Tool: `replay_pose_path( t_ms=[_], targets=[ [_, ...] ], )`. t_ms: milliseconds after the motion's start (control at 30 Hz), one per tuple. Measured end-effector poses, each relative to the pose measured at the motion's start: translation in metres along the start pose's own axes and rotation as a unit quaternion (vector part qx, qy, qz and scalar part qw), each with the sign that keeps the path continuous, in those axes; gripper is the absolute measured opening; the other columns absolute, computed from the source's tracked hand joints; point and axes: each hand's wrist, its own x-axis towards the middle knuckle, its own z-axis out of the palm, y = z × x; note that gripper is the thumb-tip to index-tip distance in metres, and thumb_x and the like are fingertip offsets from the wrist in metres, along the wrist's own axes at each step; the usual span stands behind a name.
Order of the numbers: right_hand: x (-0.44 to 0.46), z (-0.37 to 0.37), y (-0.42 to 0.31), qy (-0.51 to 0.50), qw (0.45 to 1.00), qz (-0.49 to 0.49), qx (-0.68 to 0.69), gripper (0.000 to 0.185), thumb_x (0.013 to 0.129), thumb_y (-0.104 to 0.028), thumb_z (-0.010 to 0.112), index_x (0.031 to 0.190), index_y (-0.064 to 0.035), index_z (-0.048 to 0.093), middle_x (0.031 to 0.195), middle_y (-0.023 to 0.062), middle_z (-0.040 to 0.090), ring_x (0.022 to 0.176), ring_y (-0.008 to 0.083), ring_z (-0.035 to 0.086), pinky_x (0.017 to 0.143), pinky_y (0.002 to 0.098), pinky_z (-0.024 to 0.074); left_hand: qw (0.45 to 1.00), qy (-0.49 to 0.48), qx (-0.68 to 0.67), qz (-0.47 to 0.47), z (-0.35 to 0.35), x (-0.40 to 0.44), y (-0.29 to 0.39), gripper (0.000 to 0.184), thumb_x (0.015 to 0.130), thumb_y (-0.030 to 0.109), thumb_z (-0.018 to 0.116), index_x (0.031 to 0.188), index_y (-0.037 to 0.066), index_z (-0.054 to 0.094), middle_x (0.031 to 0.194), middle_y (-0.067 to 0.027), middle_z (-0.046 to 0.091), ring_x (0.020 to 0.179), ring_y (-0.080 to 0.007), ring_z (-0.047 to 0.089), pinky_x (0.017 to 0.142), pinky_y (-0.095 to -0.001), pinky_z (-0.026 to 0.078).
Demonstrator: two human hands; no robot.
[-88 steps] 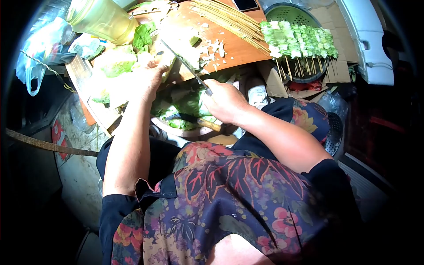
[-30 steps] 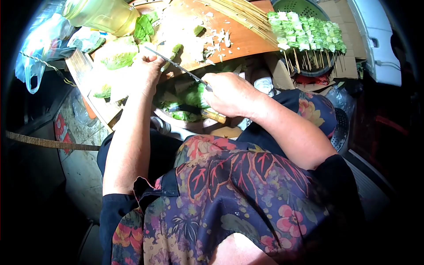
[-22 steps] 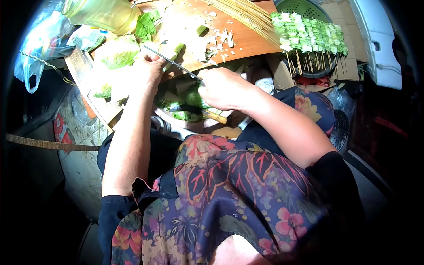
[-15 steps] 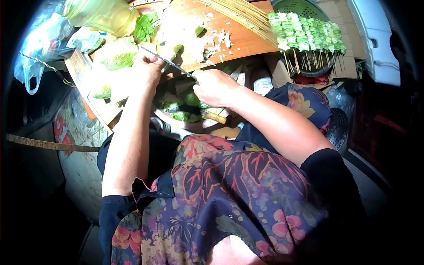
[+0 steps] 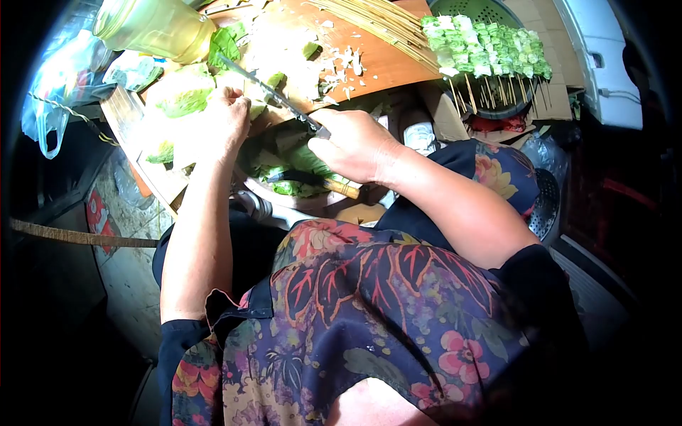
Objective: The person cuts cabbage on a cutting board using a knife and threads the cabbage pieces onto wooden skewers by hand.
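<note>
My right hand point(image 5: 355, 145) is wrapped round the handle of a knife point(image 5: 273, 92), whose blade points up and left over the orange-brown board point(image 5: 398, 64). Just left of the blade, my left hand point(image 5: 226, 128) has its fingers curled in; glare hides what they pinch, if anything. Pale green cabbage leaves point(image 5: 181, 96) lie beside it, washed out by light. Small white scraps point(image 5: 348, 64) are scattered on the board. Below the knife, a basin holds leafy trimmings point(image 5: 284, 184) and a second tool with a wooden handle point(image 5: 342, 187).
A yellowish jar point(image 5: 153, 32) lies or leans at the upper left, near a blue plastic bag point(image 5: 53, 106). Bare bamboo skewers point(image 5: 376, 25) lie across the board. Skewers threaded with green leaf pieces point(image 5: 490, 46) rest over a green colander point(image 5: 490, 10) at the right.
The knife has turned slightly, its tip now higher, and its blade has moved away from my left hand's fingers. My left hand has shifted slightly left and down. The view has shifted a little.
</note>
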Motion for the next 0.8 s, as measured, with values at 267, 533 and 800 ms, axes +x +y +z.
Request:
replay_pose_path(
  t_ms=[267, 533, 800],
  targets=[
    [-0.017, -0.021, 0.003, 0.134, 0.986, 0.006, 0.097, 0.023, 0.083, -0.022, 0.059, 0.088, 0.0006, 0.054, 0.073, 0.0186, 0.06, 0.07, 0.0339, 0.059, 0.067, 0.0409, 0.0476, 0.977, 0.077, 0.099, 0.17, 0.022, -0.006, 0.021, 0.029, 0.082, 0.027, 0.065, 0.101, 0.005, 0.069, 0.086, -0.013, 0.07, 0.08, -0.0223, 0.068, 0.077, -0.033, 0.051],
    [-0.026, -0.028, 0.003, 0.221, 0.969, -0.013, 0.107, 0.025, 0.081, -0.022, 0.061, 0.084, 0.0023, 0.055, 0.075, 0.024, 0.062, 0.075, 0.0411, 0.063, 0.068, 0.0444, 0.0504, 0.975, 0.023, 0.15, 0.164, 0.093, 0.016, 0.006, 0.049, 0.082, 0.044, 0.071, 0.088, -0.004, 0.065, 0.063, -0.0117, 0.064, 0.053, -0.0178, 0.062, 0.055, -0.032, 0.05],
    [-0.04, -0.038, 0.006, 0.225, 0.968, -0.017, 0.113, 0.025, 0.08, -0.021, 0.062, 0.082, 0.0024, 0.054, 0.071, 0.0243, 0.061, 0.073, 0.0415, 0.063, 0.065, 0.0453, 0.05, 0.985, -0.12, -0.122, -0.035, 0.091, 0.007, 0.023, 0.025, 0.088, 0.023, 0.062, 0.092, -0.002, 0.06, 0.074, -0.0099, 0.064, 0.053, -0.0166, 0.061, 0.05, -0.0311, 0.051]
  ],
)
